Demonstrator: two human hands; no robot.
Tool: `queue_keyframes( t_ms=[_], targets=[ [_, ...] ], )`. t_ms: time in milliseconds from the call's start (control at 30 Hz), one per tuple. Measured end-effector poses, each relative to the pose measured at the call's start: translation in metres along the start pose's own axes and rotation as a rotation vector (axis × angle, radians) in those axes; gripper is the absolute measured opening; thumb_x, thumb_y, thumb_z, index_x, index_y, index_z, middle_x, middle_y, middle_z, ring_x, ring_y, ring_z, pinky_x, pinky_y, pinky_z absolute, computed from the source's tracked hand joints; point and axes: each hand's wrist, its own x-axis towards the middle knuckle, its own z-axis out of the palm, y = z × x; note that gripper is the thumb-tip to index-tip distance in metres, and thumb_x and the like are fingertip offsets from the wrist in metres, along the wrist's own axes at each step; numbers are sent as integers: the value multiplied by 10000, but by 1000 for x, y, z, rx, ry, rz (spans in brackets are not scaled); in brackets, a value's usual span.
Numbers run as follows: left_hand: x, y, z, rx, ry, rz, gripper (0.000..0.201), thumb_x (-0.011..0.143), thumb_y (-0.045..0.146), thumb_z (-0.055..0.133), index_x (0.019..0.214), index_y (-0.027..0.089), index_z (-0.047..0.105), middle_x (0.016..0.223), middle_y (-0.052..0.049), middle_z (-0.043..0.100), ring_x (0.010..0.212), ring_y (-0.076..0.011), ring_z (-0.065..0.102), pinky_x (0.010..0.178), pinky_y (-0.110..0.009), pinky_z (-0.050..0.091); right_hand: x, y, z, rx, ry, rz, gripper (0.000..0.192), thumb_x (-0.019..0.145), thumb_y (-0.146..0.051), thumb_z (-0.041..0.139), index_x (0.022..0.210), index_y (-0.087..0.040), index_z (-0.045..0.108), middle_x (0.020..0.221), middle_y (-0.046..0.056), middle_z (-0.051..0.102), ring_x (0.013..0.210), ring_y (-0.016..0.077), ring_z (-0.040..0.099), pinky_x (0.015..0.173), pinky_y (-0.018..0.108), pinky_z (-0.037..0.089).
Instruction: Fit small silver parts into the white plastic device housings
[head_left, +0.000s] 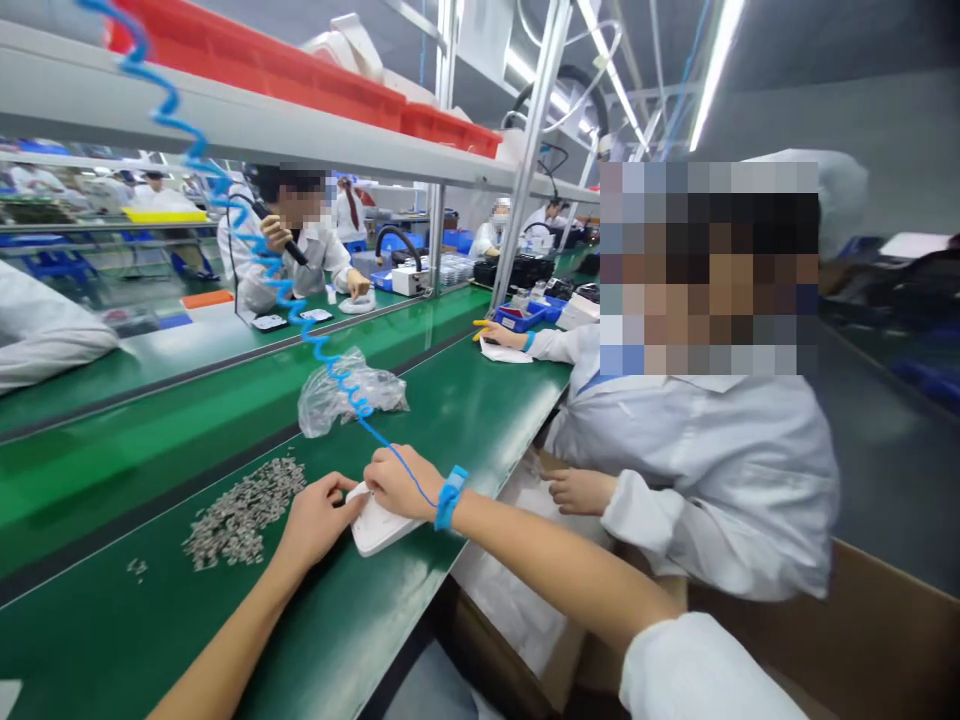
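Observation:
A white, flat plastic housing (382, 530) with rounded corners lies on the green worktop in front of me. My left hand (319, 515) is closed on its left edge, thumb and fingers pinching the side. Over the far part of the housing is my right hand (405, 482), its fingers bent and pressed together; whatever they pinch is hidden. A blue wrist strap (451, 497) circles my right wrist, and a coiled blue cord (326, 355) runs up from it. Just left of my left hand, many small metal pieces (244, 510) are spread in a loose pile.
Beyond my hands lies a crumpled clear plastic bag (349, 395). A co-worker (705, 450) sits close on my right, near a cardboard box (517, 590) lined with plastic. Overhead runs a shelf (300, 130) with red bins (277, 70). Another person works across the green bench (465, 400).

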Motion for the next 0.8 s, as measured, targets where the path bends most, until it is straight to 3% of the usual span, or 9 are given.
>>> queue_keyframes(
  t_ms=[167, 333, 500, 800],
  targets=[
    [2, 2, 1, 16, 23, -7, 404, 673, 596, 558, 748, 205, 626, 494, 70, 336, 536, -143, 351, 580, -275, 228, -5, 3, 4, 68, 50, -31, 157, 939, -173, 599, 1016, -199, 734, 939, 40, 738, 882, 186, 644, 725, 272, 405],
    [0, 4, 2, 21, 47, -13, 366, 666, 562, 554, 729, 206, 611, 496, 66, 370, 535, -140, 359, 577, -273, 237, -14, -1, -1, -50, 38, -85, 175, 959, -192, 579, 951, -195, 754, 903, 63, 734, 852, 201, 628, 690, 286, 395],
    [-1, 3, 3, -27, 38, -18, 340, 661, 539, 581, 722, 205, 605, 490, 72, 359, 525, -132, 345, 562, -267, 230, -18, -1, 8, -101, 49, -109, 178, 952, -148, 561, 917, -164, 735, 877, 74, 711, 839, 199, 604, 707, 296, 403],
    [-5, 10, 6, -7, 49, -31, 169, 698, 370, 624, 701, 203, 597, 508, 70, 417, 552, -131, 415, 567, -254, 263, -22, -3, 17, -115, 40, -162, 204, 972, -124, 534, 887, -156, 717, 863, 67, 707, 813, 192, 596, 749, 309, 434]
  ],
)
